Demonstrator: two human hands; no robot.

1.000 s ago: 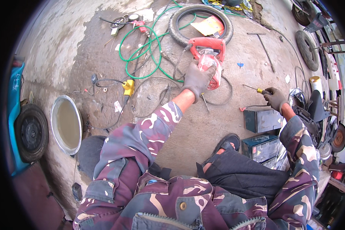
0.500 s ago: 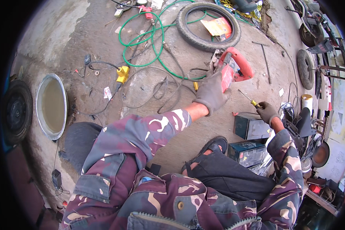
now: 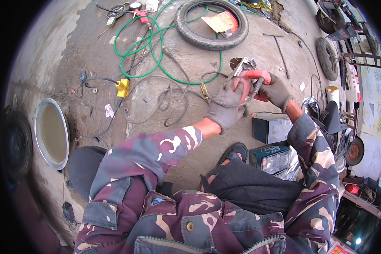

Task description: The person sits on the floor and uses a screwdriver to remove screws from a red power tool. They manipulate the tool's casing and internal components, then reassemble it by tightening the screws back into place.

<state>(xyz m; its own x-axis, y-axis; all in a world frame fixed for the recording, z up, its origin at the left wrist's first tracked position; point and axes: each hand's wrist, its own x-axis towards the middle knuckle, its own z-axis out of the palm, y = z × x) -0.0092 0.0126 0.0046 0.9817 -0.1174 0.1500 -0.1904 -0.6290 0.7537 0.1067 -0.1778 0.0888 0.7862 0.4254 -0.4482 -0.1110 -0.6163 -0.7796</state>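
A red handheld power saw (image 3: 241,86) with a metal base plate and a dark round blade is held above the concrete floor. My left hand (image 3: 226,106), in a grey-brown glove, is closed around its body from the near left side. From the right, my other gloved hand, my right hand (image 3: 275,92), grips the saw's looped rear handle. A dark cord (image 3: 224,103) curves from the saw around the front of my left hand. The screwdriver seen earlier does not show in my right hand.
Beyond the saw lies a motorcycle tire (image 3: 183,31) with a printed packet inside. A green hose (image 3: 119,55), a yellow socket (image 3: 122,87) and a water-filled basin (image 3: 66,120) are to the left. Battery-like boxes (image 3: 269,154) stand near my foot. A T-shaped bar (image 3: 282,57) lies at right.
My right hand has moved left and taken hold of the saw's handle; the screwdriver is no longer visible in it. The saw has turned, and the whole view has shifted slightly.
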